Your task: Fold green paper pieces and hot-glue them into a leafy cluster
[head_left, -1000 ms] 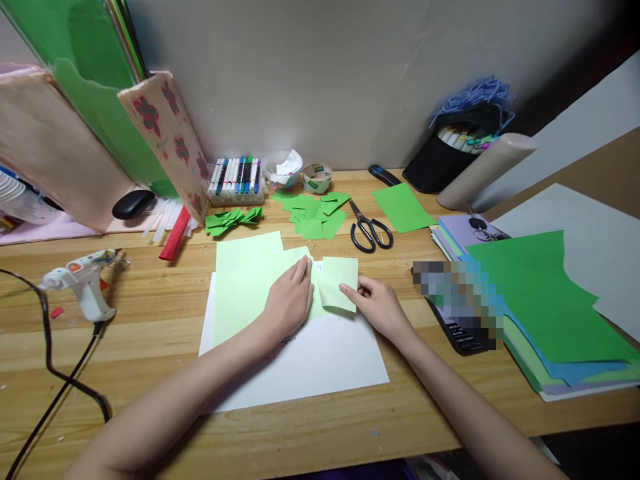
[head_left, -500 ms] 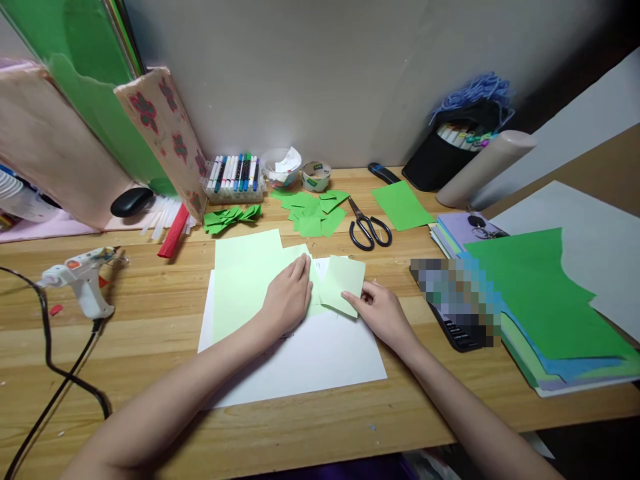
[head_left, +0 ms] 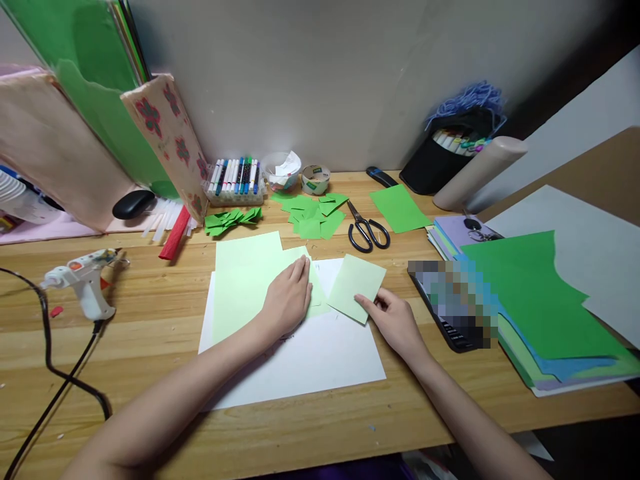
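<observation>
Under my left hand [head_left: 289, 295], which lies flat with its fingers stretched out, is a large pale green sheet of paper [head_left: 245, 273]. My right hand [head_left: 393, 313] pinches a small pale green piece of paper [head_left: 357, 288] between thumb and fingers, at its lower right edge. That piece is tilted, to the right of the large sheet. Both lie over a white sheet of paper [head_left: 320, 367] on the wooden table. Beyond the hands lie black-handled scissors [head_left: 369, 233], with bright green paper pieces [head_left: 313, 217] to their left.
A glue gun [head_left: 87, 283] with its cord lies at the left. Markers [head_left: 234, 177], a tape roll [head_left: 315, 179] and a plastic bowl [head_left: 281, 172] line the back. At the right are a phone [head_left: 445, 307], stacked coloured paper [head_left: 530, 293] and a black pen holder [head_left: 435, 160].
My right hand has moved right with the small pale green piece, drawing it away from the large sheet and turning it. My left hand has stayed in place.
</observation>
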The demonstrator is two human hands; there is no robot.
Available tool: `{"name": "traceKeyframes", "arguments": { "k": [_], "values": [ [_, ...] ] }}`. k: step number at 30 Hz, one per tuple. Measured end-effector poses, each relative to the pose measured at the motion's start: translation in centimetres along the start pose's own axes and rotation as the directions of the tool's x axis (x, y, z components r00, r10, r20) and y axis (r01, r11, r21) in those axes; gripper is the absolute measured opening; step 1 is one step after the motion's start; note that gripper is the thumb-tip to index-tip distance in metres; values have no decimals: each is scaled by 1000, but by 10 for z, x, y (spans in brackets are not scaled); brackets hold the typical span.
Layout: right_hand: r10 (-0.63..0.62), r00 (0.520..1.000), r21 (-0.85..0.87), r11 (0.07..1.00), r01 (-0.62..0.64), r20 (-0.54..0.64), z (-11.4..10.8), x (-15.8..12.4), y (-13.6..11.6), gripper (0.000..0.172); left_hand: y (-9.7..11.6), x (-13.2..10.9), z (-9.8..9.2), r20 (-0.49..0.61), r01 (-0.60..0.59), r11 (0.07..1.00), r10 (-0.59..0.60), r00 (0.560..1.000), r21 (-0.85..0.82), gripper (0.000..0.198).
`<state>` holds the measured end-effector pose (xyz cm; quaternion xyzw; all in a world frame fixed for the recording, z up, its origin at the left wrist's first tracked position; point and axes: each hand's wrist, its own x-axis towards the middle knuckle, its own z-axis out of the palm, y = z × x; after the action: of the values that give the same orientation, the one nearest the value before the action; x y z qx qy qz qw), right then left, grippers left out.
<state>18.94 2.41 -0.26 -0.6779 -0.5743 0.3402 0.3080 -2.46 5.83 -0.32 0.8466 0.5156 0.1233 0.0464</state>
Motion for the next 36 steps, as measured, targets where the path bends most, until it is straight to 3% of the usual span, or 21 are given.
{"name": "traceKeyframes", "arguments": {
  "k": [3, 5, 7, 9, 10, 12, 14, 16, 21, 24, 27, 32, 36],
  "values": [
    [-38, 993, 166, 986, 19, 112, -2, 8, -6, 35, 4, 1, -12, -64, 48, 979, -62, 996, -198, 45],
    [-94, 973, 265, 964, 35, 212, -3, 17, -16, 32, 8, 2, -21, -52, 65, 888, -99, 994, -455, 42],
    [-164, 925, 310, 949, 54, 343, -3, 27, -27, 30, 13, 4, -25, 65, 135, 656, -129, 989, -743, 41],
    [-224, 871, 295, 951, 96, 436, 0, 37, -37, 29, 16, 5, -24, 241, 288, 322, -177, 954, -902, 43],
    [-241, 868, 276, 953, 127, 434, 3, 41, -40, 29, 16, 5, -22, 323, 358, 168, -203, 924, -918, 44],
    [-262, 911, 242, 952, 189, 319, 10, 45, -44, 27, 16, 6, -16, 431, 431, -57, -240, 870, -901, 44],
    [-303, 942, 223, 937, 267, 146, 17, 45, -44, 26, 14, 7, -13, 477, 438, -202, -228, 849, -876, 41],
    [-407, 913, 184, 900, 395, 30, 23, 43, -42, 25, 13, 7, -12, 489, 422, -314, -178, 854, -851, 38],
    [-699, 712, 35, 712, 702, -57, 26, 39, -34, 28, 6, 10, -14, 551, 445, -471, -110, 827, -762, 32],
    [-790, 612, -49, 612, 789, -7, 25, 40, -30, 34, 2, 13, -16, 597, 456, -589, -56, 801, -667, 43],
    [-845, 528, -103, 519, 848, 87, 25, 39, -28, 38, -1, 15, -18, 599, 474, -628, 16, 801, -617, 62],
    [-878, 442, -118, 426, 897, 185, 26, 38, -26, 40, -2, 15, -18, 575, 480, -628, 63, 816, -612, 62],
    [-885, 420, -90, 411, 907, 201, 25, 38, -26, 38, -2, 14, -14, 563, 470, -636, 66, 824, -613, 49]
  ]
}}
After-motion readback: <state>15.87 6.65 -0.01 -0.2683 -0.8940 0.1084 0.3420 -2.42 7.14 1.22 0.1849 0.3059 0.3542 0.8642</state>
